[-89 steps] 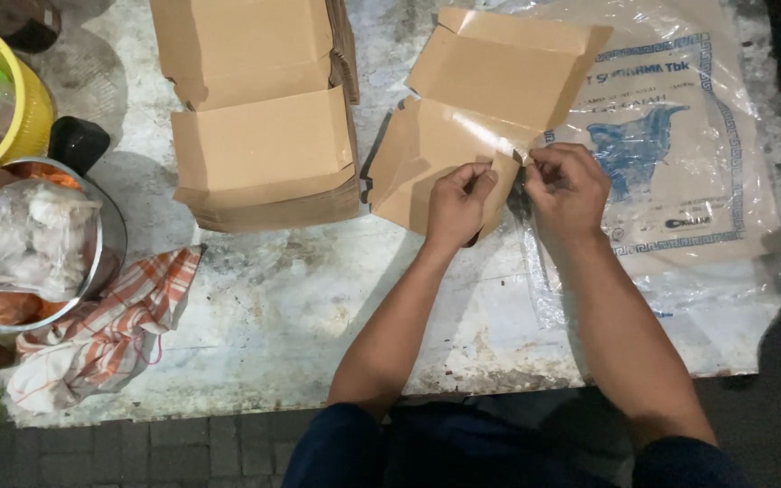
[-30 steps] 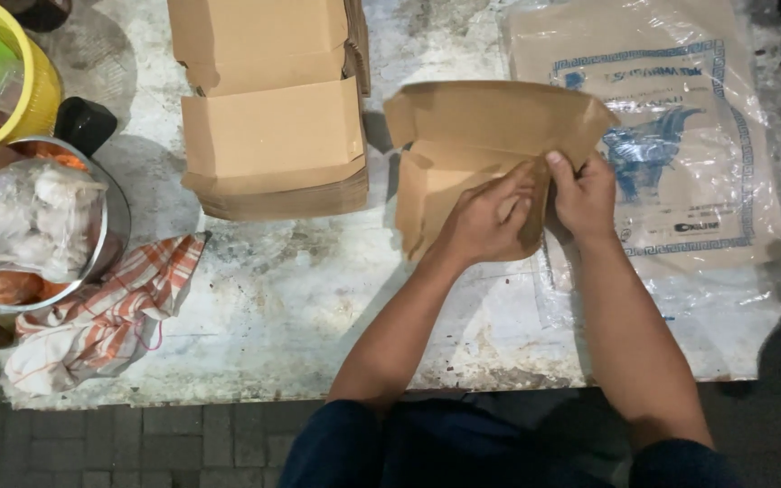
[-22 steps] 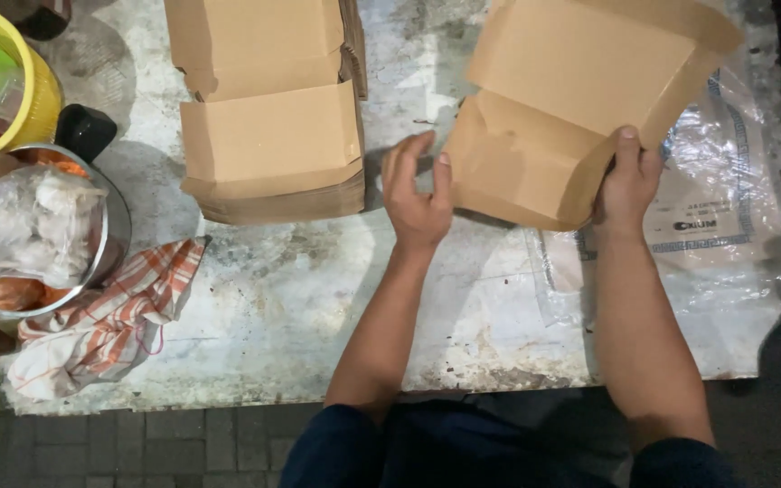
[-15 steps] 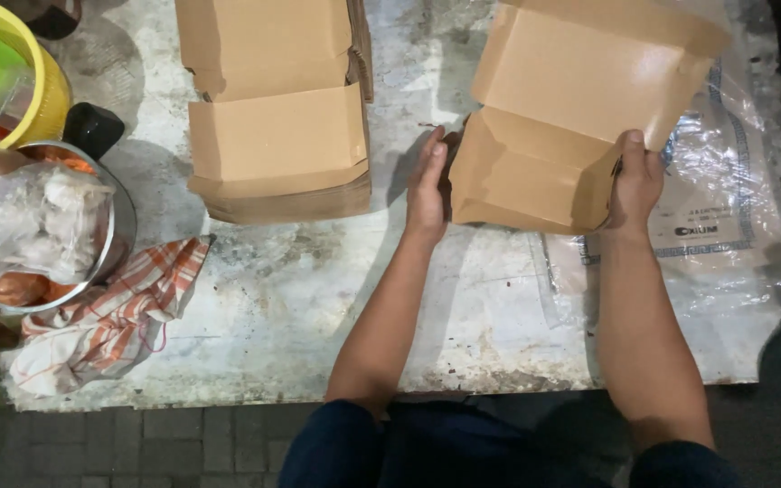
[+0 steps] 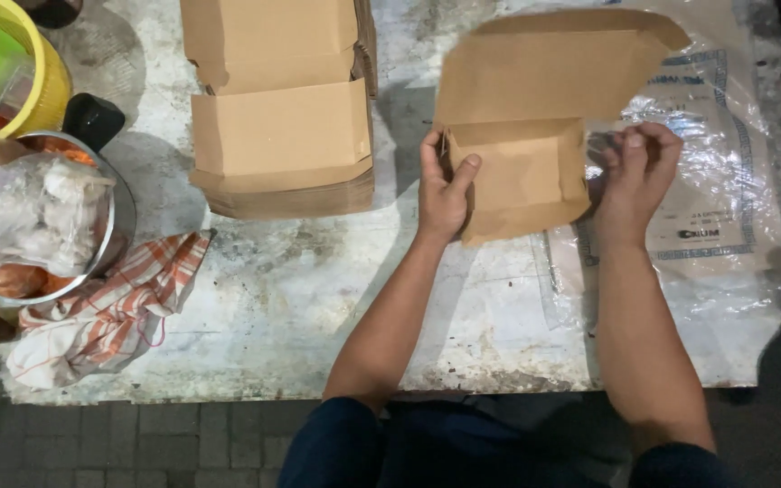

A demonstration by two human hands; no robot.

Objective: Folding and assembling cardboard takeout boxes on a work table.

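The brown paper box point(image 5: 522, 167) stands half-formed on the worktop point(image 5: 300, 298), lid up; left hand point(image 5: 443, 190) fingers pinch its left wall; right hand point(image 5: 636, 172), fingers curled, works the unfinished right side; folded boxes point(image 5: 282, 117) are stacked nearby.

We are seeing plain brown cardboard box point(image 5: 522, 149), matching brown stack point(image 5: 282, 108) at far left; clear plastic bag point(image 5: 725, 181) showing blue print at right; orange-white checked cloth point(image 5: 110, 312) near left; yellow bucket point(image 5: 42, 86), green inside; mottled grey-white table point(image 5: 291, 307).
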